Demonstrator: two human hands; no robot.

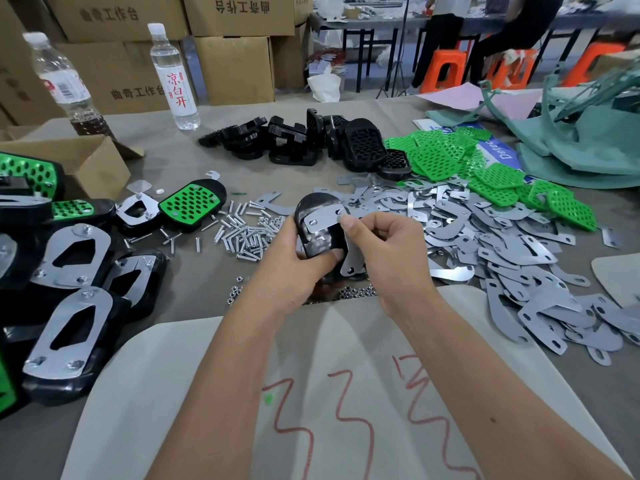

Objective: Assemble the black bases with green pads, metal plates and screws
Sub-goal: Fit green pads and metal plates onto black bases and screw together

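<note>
left hand [294,258] grips black base [313,233]; right hand [384,244] pinches metal plate [323,218], line holes up before screwing.

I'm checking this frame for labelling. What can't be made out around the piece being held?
All in the head view:
- Black base: its lower part is hidden by the left hand.
- Metal plate: its right end is covered by the right hand.
- Nuts: too small to count.
- Assembled units: cut off by the left edge.
</note>
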